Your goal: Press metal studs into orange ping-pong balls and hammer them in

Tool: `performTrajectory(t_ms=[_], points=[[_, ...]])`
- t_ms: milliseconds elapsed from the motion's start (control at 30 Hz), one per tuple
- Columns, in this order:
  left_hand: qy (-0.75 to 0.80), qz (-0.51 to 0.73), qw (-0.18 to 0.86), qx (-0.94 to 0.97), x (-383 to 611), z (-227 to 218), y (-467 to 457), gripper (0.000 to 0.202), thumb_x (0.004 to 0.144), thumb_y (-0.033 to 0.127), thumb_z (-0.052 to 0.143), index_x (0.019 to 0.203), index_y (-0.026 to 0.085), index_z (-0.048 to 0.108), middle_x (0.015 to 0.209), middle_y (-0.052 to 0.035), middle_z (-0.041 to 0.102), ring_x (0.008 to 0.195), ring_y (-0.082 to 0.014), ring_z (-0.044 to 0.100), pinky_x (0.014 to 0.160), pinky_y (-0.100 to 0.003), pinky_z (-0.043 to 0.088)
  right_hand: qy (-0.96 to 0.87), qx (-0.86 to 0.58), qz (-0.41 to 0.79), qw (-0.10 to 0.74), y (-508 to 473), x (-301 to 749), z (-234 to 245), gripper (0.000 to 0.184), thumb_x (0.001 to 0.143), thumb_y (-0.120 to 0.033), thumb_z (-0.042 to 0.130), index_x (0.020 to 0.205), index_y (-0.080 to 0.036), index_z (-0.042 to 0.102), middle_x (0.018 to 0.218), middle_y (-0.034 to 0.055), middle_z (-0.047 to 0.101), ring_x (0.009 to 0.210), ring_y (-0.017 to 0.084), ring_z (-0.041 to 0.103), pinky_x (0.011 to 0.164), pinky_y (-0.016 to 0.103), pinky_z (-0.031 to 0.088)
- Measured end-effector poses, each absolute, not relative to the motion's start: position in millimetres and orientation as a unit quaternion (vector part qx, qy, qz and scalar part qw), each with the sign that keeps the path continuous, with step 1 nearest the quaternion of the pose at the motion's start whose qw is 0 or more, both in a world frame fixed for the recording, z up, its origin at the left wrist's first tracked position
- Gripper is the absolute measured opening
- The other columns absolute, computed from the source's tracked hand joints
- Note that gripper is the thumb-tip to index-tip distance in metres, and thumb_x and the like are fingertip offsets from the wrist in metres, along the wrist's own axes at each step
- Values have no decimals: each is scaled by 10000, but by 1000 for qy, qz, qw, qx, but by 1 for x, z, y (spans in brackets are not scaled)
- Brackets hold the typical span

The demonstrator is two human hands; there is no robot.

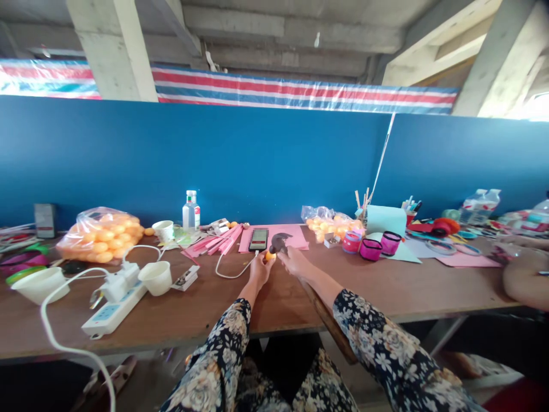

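Observation:
My left hand (260, 267) is closed around a small orange ball (270, 256) held just above the brown table (386, 286). My right hand (292, 259) grips a dark, curved tool (279, 242) whose tip meets the ball. Both hands are close together near the table's middle, in front of a phone (258, 238) lying on pink paper (295, 234). A white cable (234, 269) runs from the phone toward my left hand.
A bag of orange balls (100, 234) sits at the left, another bag (330, 222) right of the pink paper. A power strip (114, 309), white cups (155, 277), a bottle (191, 210), pink strips (221, 241), tape rolls (371, 249) crowd the table. Another person's arm (525, 277) rests at the far right.

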State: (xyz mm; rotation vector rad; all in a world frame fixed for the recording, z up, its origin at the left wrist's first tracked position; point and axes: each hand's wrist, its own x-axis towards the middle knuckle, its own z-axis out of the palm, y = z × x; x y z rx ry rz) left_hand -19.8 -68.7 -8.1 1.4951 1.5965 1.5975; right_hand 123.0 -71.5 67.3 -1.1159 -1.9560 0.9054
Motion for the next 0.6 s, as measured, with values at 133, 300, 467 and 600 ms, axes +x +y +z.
performTrajectory(t_ms=[133, 300, 467, 600], points=[[569, 580, 216, 541, -21, -10, -67, 351, 679, 263, 619, 1009, 146, 610, 890, -58, 678, 791, -170, 621, 770, -310, 462, -754, -436, 356, 340, -71, 124, 72, 239, 829, -312, 491, 631, -187, 441, 440, -38, 487, 348, 86, 451, 410, 205, 336], [570, 580, 218, 540, -21, -9, -69, 391, 677, 253, 615, 1045, 122, 592, 883, -73, 676, 767, -177, 625, 729, -310, 475, -758, -430, 374, 318, -75, 126, 75, 297, 818, -301, 505, 557, -183, 424, 403, -40, 454, 321, 80, 427, 375, 201, 329], [566, 585, 216, 539, -20, -5, -71, 375, 667, 224, 624, 1031, 134, 598, 909, -64, 676, 784, -172, 627, 740, -296, 473, -753, -426, 377, 331, -75, 123, 75, 259, 832, -298, 480, 607, -185, 420, 435, -50, 464, 341, 71, 444, 370, 181, 345], [570, 586, 218, 533, -19, -3, -73, 382, 656, 209, 636, 1027, 126, 595, 858, -63, 685, 736, -168, 634, 717, -294, 480, -753, -425, 373, 337, -76, 120, 70, 244, 814, -279, 504, 600, -183, 434, 421, -49, 469, 333, 74, 439, 370, 183, 339]])
